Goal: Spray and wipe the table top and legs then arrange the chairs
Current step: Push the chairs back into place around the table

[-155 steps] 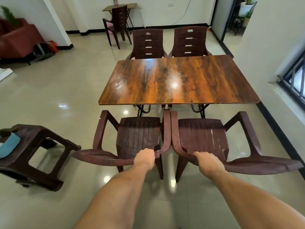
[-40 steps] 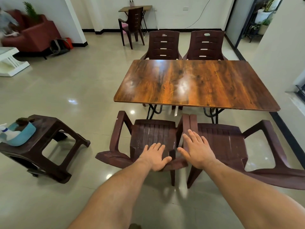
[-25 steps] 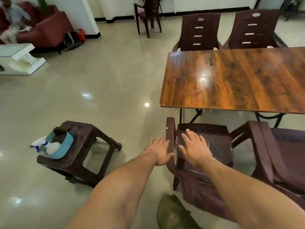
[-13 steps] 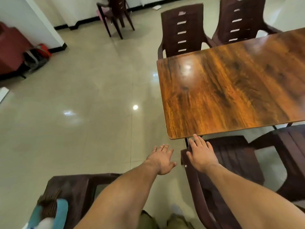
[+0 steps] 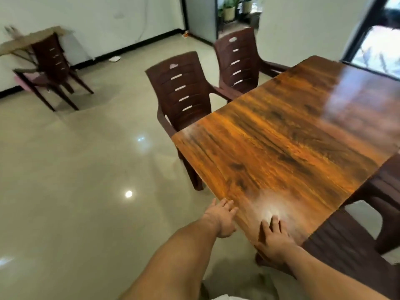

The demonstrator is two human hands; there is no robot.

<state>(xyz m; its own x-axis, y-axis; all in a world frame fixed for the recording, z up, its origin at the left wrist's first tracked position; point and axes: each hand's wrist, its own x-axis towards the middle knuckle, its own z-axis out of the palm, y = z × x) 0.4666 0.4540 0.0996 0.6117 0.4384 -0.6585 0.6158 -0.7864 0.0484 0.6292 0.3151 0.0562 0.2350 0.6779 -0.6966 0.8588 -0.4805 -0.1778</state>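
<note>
The glossy wooden table fills the right half of the head view. My left hand hovers with fingers spread at the table's near left edge, holding nothing. My right hand lies flat, fingers apart, on the table's near corner. Two dark brown plastic chairs stand tucked in along the far side. Another brown chair sits at the near side to the right, partly under the top. The table legs are hidden.
A further brown chair stands at a small side table against the back wall on the left. Shiny tiled floor stretches to the left. A doorway with potted plants opens at the back.
The view has swung round toward the table's short end. My right hand left the chair arm and now rests on the table corner; my left hand rose beside the table edge. The stool dropped out of view.
</note>
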